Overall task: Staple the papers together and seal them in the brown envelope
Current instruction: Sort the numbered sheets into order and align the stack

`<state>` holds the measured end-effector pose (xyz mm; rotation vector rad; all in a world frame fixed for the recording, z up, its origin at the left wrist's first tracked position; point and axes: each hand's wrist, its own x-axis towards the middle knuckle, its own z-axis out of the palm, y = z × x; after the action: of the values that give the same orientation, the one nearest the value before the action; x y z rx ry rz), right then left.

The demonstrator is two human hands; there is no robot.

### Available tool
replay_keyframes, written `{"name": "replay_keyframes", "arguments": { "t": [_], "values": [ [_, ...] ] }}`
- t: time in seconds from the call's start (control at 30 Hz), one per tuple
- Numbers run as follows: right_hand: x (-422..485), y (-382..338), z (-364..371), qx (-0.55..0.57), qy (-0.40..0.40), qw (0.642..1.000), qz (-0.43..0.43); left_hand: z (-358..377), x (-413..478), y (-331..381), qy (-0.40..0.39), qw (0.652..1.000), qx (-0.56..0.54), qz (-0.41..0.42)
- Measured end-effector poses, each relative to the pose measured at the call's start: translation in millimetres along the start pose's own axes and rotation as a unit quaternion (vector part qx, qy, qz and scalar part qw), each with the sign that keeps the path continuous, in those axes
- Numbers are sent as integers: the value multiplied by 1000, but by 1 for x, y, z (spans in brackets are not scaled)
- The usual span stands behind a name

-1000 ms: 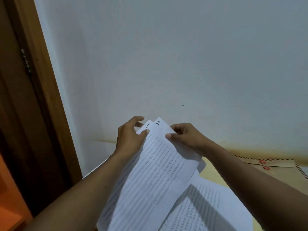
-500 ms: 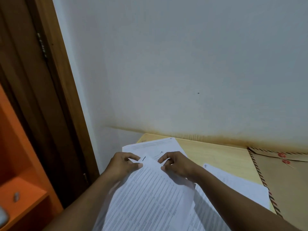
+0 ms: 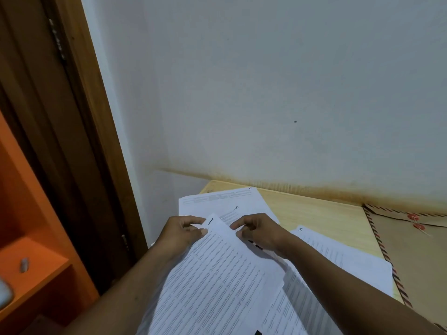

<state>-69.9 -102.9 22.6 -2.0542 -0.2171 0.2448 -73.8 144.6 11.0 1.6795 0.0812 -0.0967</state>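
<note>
Between the two hands, a white printed paper sheet marked 1 (image 3: 217,274) is held up off the table by its top end. The left hand (image 3: 183,234) pinches the corner beside the handwritten numeral, thumb on the face and fingers behind. The right hand (image 3: 260,232) has its fingers curled onto the opposite top edge, gripping it. Holding both upper corners probably lets the person square this page with others; whether a second page sits behind it I cannot tell.

Just beyond the fingertips, flat on the pale wooden table (image 3: 314,209), a white sheet marked 4 (image 3: 242,211) overlaps a white sheet marked 6 (image 3: 212,197). A white sheet marked 5 (image 3: 343,259) lies beneath the right forearm. The numerals suggest the pages are being gathered in order, so stapling looks not yet begun, and no stapler is in view.

Further right, well apart from the hands, the brown paper envelope with striped border and red string buttons (image 3: 416,262) lies flat by the grey wall (image 3: 266,93), ready for the bundle. At far left stand a brown wooden door frame (image 3: 79,117) and an orange shelf (image 3: 31,262).
</note>
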Motion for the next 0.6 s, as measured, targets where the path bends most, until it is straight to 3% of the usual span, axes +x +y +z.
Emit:
{"name": "replay_keyframes", "arguments": {
  "t": [0.07,0.17,0.27,0.6],
  "values": [
    [-1,2,-8,-34,8,999,0,1,2,-2,8,1000,8,-1],
    [-3,8,-24,-184,19,982,-42,0,3,-1,12,1000,18,10],
    [-8,19,-32,-266,-26,963,-35,0,5,0,4,999,28,17],
    [-6,31,-30,-305,-40,950,-47,-9,5,-5,-17,996,85,-39]
  ]
}}
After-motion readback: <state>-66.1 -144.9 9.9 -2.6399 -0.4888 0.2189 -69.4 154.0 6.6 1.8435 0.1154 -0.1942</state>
